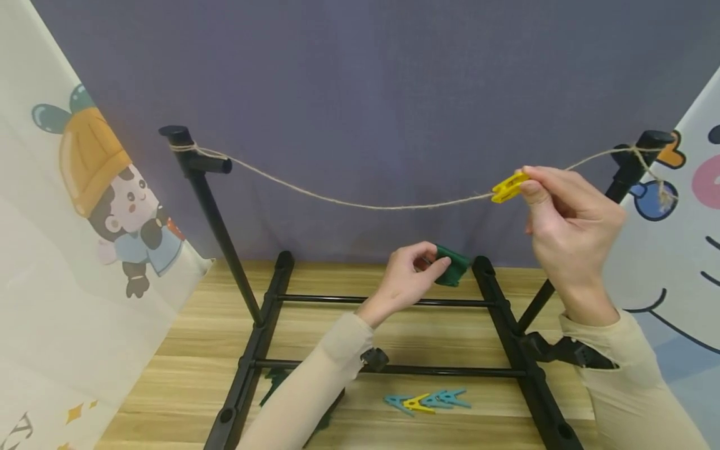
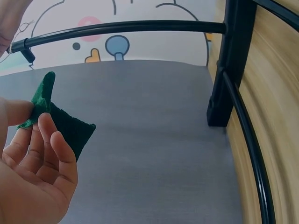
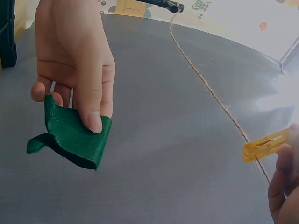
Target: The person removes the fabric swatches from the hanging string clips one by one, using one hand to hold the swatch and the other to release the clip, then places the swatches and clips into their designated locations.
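Observation:
My left hand [image 1: 406,278] pinches a small piece of green cloth [image 1: 453,267] between thumb and fingers, below the twine and apart from it. In the right wrist view the green cloth [image 3: 79,137] hangs folded, one corner sticking out. My right hand [image 1: 579,225] pinches a yellow clothespin [image 1: 509,187] by its handle end. The clothespin's jaws are at the twine [image 1: 360,205], toward its right side; in the right wrist view the yellow clothespin [image 3: 264,145] sits across the twine. No cloth is between its jaws.
The twine sags between a left post [image 1: 210,219] and a right post [image 1: 624,172] of a black frame. Several blue and yellow clothespins [image 1: 427,400] lie on the wooden surface [image 1: 315,340]. More dark green cloth [image 1: 326,415] lies partly hidden under my left forearm.

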A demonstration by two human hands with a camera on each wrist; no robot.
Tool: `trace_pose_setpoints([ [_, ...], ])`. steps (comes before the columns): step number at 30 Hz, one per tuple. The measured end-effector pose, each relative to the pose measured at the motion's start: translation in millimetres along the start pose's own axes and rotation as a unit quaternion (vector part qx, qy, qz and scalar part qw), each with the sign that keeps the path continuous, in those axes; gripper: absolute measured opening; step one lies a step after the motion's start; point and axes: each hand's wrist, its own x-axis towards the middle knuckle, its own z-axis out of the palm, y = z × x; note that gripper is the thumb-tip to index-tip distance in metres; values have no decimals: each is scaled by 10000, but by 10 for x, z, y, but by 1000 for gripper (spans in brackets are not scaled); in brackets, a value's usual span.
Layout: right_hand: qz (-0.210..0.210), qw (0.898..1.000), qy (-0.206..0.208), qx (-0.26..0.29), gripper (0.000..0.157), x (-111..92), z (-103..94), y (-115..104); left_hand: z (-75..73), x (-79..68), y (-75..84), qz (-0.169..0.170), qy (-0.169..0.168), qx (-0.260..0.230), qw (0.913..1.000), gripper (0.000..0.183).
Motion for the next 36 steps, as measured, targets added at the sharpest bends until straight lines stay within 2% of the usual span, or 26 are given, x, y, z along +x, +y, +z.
trace_pose_setpoints([
  [10, -199, 9978, 315, 546, 21, -20, 38, -30, -33, -49, -73, -27, 56, -47, 10000, 18],
  [13, -154, 9974, 347, 615, 20, -35, 31, -28, -45, -67, -92, -44, 57, -52, 10000, 18],
  [17, -16, 9944, 253, 1026, 25, -47, 8, -7, -66, -89, -118, -64, 56, -35, 10000, 19],
  [20, 106, 9882, 230, 1512, 29, -51, -6, 15, -85, -110, -139, -63, 41, 5, 10000, 19],
  [24, 165, 9850, 276, 1696, 30, -67, -17, 28, -107, -133, -180, -78, 36, 13, 10000, 19],
  [33, 61, 9934, -38, 1146, 31, -153, -48, 14, -141, -195, -263, -95, 117, 72, 9999, 20],
  [36, -33, 9971, -158, 747, 31, -187, -62, 22, -154, -221, -288, -104, 108, 40, 9999, 20],
])
